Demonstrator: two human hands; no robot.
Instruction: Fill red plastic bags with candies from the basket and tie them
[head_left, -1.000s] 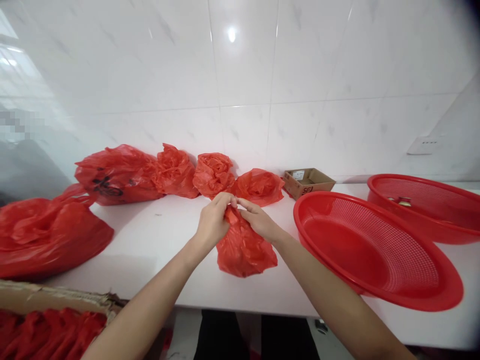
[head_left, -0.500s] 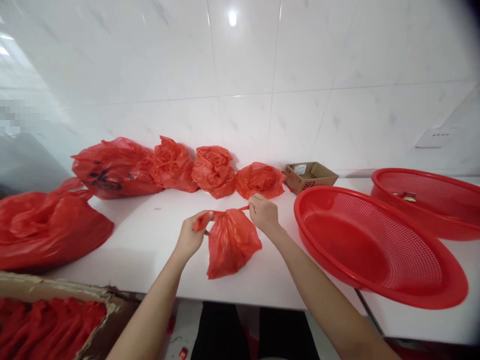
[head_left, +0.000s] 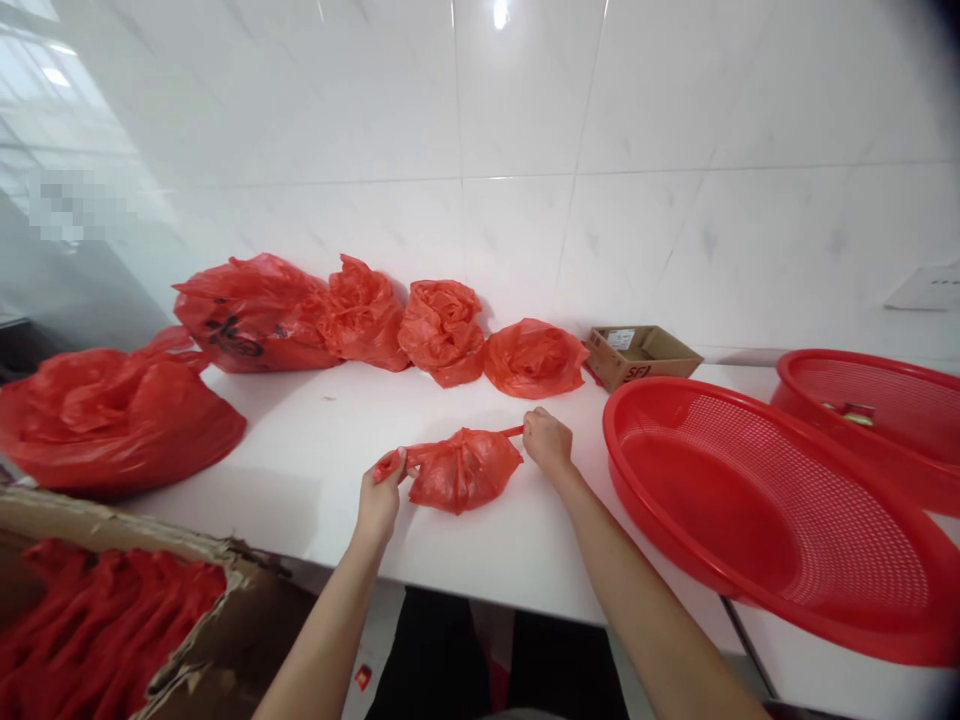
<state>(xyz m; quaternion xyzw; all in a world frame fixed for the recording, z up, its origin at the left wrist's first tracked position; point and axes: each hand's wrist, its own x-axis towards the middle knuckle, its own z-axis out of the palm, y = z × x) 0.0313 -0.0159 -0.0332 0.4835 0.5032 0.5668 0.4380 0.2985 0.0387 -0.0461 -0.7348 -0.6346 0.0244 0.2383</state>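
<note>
A small red plastic bag (head_left: 459,468) lies on the white counter (head_left: 315,440) in front of me. My left hand (head_left: 381,492) is closed on the bag's left handle end. My right hand (head_left: 547,440) is closed on the right handle end, which is stretched out thin. The two handles are pulled apart sideways, with the bag's bulging body between my hands.
Several filled red bags (head_left: 442,330) line the tiled wall, and a larger one (head_left: 112,420) lies at the left. A small cardboard box (head_left: 641,352) and two red plastic baskets (head_left: 765,510) (head_left: 877,410) sit to the right. A cardboard box of red bags (head_left: 97,620) stands below left.
My hands went from being together at the top of the bag to wide apart, each pulling a handle. The bag dropped from upright to lying low on the counter.
</note>
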